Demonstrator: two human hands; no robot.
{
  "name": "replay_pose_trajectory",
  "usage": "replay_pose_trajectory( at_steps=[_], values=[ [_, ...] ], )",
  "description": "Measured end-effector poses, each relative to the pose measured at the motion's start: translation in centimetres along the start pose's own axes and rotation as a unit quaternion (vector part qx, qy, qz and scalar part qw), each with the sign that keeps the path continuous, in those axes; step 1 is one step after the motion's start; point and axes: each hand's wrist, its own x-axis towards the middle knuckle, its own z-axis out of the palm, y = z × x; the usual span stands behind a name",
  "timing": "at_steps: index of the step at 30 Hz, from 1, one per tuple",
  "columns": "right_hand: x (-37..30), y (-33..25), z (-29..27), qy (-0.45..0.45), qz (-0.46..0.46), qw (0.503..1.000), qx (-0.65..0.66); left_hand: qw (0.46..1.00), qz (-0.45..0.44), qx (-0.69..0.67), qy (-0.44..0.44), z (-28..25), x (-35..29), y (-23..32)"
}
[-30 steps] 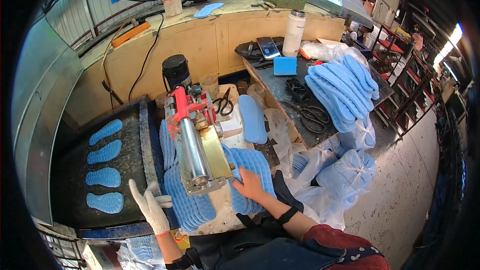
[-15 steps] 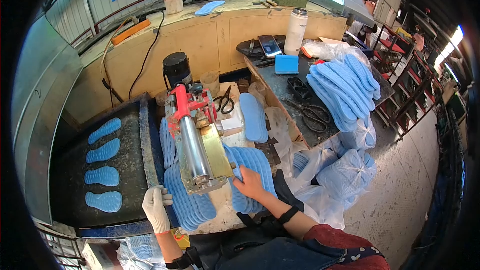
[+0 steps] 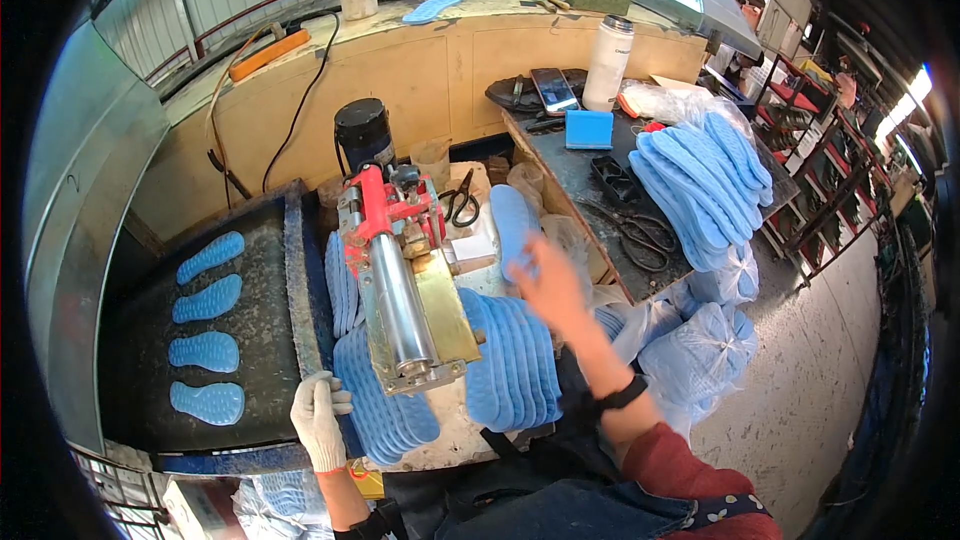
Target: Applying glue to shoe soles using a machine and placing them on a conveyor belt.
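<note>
My left hand (image 3: 320, 418), in a white knitted glove, rests at the conveyor's right edge. Its fingers are curled together, and whatever they may hold is hidden. My bare right hand (image 3: 550, 285) is smeared by motion at the lower end of a flat blue insole (image 3: 513, 220), so its grip is unclear. Between my arms stands a machine with a steel roller (image 3: 402, 305) and red brackets. Overlapping blue insoles fan out on both sides beneath it, a left row (image 3: 385, 400) and a right row (image 3: 510, 360).
Several blue insoles lie spaced along the dark conveyor (image 3: 265, 340). On the right-hand table (image 3: 640, 280) are large scissors (image 3: 645, 237), a phone (image 3: 553, 90), a white bottle (image 3: 608, 65) and an insole pile (image 3: 700, 185). Clear bags (image 3: 700, 350) of insoles sit below. Black scissors (image 3: 461, 202) lie behind the machine.
My right hand has left the right row of insoles and moved up and right to the flat insole. My left hand keeps its place at the conveyor edge. The view has shifted slightly.
</note>
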Motion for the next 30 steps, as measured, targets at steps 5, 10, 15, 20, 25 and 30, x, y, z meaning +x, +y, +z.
replay_pose_trajectory(
  at_steps=[5,10,15,20,25,30],
  values=[
    [16.5,2.5,-6.1,0.182,-0.057,0.975,-0.117,1.0,0.007,0.03,-0.002,0.2,0.1,0.3],
    [27.9,5.3,-6.1,0.076,0.085,0.95,-0.29,0.998,-0.012,0.06,0.011,0.2,0.2,-0.2],
    [33.7,8.9,-4.6,-0.07,0.23,0.906,-0.347,0.996,-0.036,0.074,0.032,0.8,0.3,0.4],
    [36.5,9.6,-3.9,-0.083,0.257,0.894,-0.357,0.993,-0.044,0.106,-0.002,1.1,0.2,1.5],
    [37.4,9.9,-3.5,-0.023,0.277,0.904,-0.325,0.99,-0.06,0.129,0.012,0.9,-0.4,2.1],
    [36.9,11.9,-3.3,-0.016,0.261,0.896,-0.359,0.993,-0.038,0.1,0.051,0.3,-0.1,0.0]
  ],
)
